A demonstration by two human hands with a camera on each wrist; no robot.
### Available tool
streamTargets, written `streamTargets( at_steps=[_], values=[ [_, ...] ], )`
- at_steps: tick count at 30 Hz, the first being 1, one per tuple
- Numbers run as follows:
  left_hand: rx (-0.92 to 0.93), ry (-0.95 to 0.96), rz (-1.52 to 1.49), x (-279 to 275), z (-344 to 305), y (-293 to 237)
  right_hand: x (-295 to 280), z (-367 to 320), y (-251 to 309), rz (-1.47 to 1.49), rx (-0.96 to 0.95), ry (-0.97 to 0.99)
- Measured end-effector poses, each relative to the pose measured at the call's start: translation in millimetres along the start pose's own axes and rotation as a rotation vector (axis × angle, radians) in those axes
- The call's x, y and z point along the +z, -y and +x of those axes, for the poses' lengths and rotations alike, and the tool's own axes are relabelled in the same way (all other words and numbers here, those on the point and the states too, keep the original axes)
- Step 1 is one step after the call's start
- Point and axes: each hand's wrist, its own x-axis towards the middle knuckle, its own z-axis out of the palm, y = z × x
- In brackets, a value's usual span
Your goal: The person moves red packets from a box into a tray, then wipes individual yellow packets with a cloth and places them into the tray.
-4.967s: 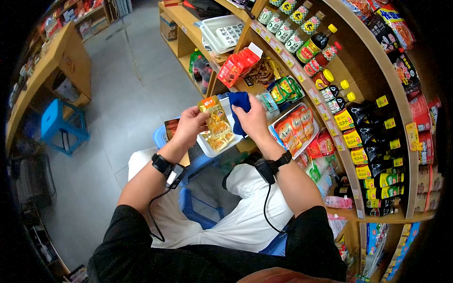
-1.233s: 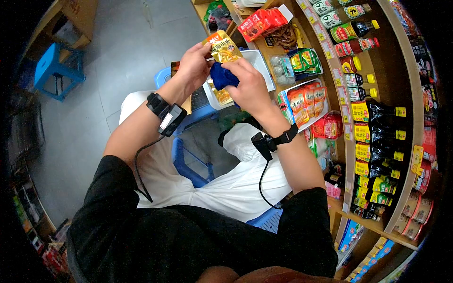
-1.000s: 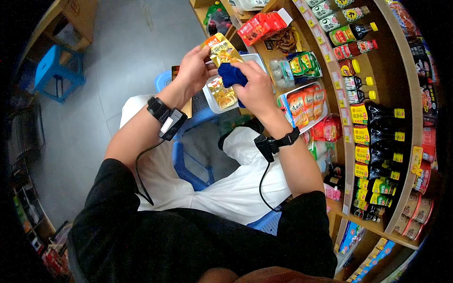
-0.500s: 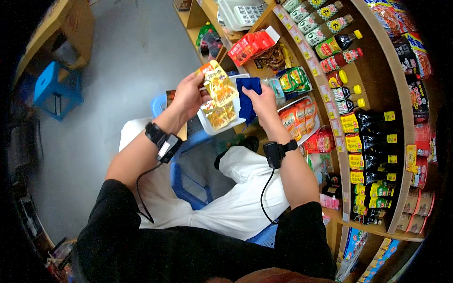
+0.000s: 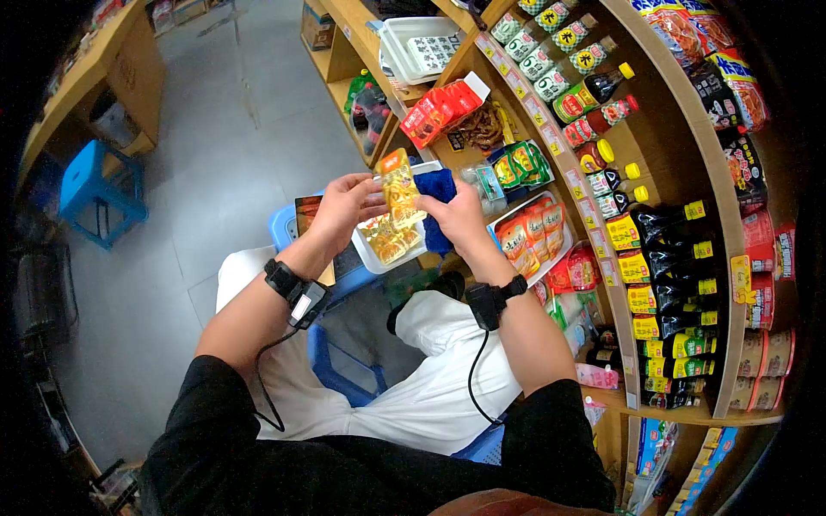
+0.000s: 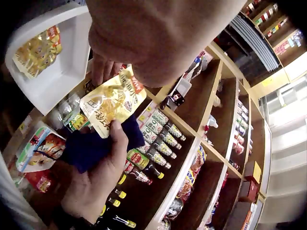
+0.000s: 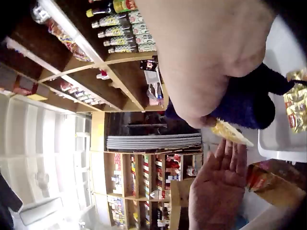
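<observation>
A gold packet with an orange top (image 5: 399,185) is pinched at its edge by the right hand (image 5: 460,222), thumb on its printed face. That same hand also holds a dark blue cloth (image 5: 437,186), bunched behind and beside the packet. The left hand (image 5: 342,208) is at the packet's other side; in the right wrist view this hand (image 7: 218,189) shows its palm, with straight fingers by the packet's edge. Below the packet, a white tray (image 6: 76,40) holds more gold packets (image 5: 387,241).
The tray rests by a blue stool (image 5: 342,279) in front of the knees. To the right, a tray of orange-red packets (image 5: 532,234), green packets (image 5: 520,165) and a red box (image 5: 443,110) sit on a shelf beneath rows of bottles (image 5: 632,265). Another blue stool (image 5: 105,191) stands left.
The left hand's grip on the packet has loosened, its fingers now straight. The right hand, which held only the cloth half a second ago, has moved left and pinches the packet too.
</observation>
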Motion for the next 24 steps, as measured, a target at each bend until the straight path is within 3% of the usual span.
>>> streamTargets(
  at_steps=[2, 6, 8, 15, 24],
  values=[
    [0.005, 0.006, 0.029, -3, 5, 8, -6, 4, -13, -0.293, -0.098, -0.124],
    [-0.044, 0.114, -0.001, 1, 3, 9, 5, -8, 24, -0.472, -0.097, -0.151],
    [-0.049, 0.141, -0.046, 4, 1, 8, 9, -8, 20, -0.665, -0.337, -0.155],
    [-0.001, 0.175, -0.110, 1, 5, 14, 23, -20, 32, -0.739, -0.464, -0.073],
    [0.083, 0.158, 0.038, 3, 3, 17, 26, -22, 33, -0.705, -0.389, 0.044]
  ],
)
